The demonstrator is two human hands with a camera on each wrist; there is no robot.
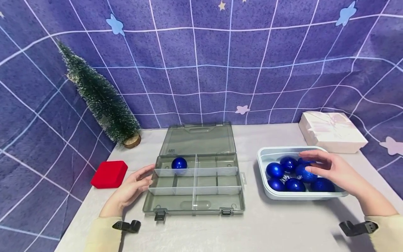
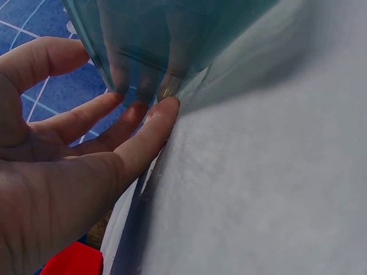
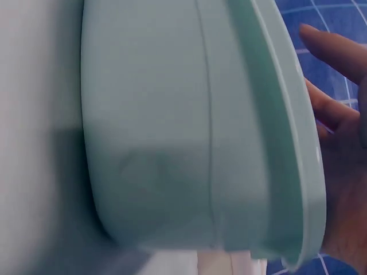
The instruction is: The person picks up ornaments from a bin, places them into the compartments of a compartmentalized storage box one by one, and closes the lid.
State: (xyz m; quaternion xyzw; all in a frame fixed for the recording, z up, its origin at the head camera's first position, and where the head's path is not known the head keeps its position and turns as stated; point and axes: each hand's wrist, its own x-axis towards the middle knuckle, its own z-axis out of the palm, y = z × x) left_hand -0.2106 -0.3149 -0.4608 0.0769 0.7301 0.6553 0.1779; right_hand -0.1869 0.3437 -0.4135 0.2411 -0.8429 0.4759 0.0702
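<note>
A grey see-through divider box (image 1: 217, 201) lies with its lid (image 1: 201, 140) folded back. One shiny blue ball (image 1: 179, 163) sits in its back left compartment. My left hand (image 1: 133, 187) is at the box's left side, fingertips right at the wall; the left wrist view shows these fingers (image 2: 146, 134) extended and spread. Over on the right, my right hand (image 1: 335, 171) reaches over a pale blue tub (image 1: 267, 194) of several blue balls. Its thumb overlaps a glittery blue ball (image 1: 304, 175) in the head view, with the fingers loosely bent above. From the right wrist, the tub's wall hides the fingertips.
A small frosted Christmas tree (image 1: 100, 98) on a wooden base stands at the back left. In front of it is a red box (image 1: 109, 174). A white gift box (image 1: 333, 131) stands behind the tub, against the purple cloth backdrop (image 1: 214, 80).
</note>
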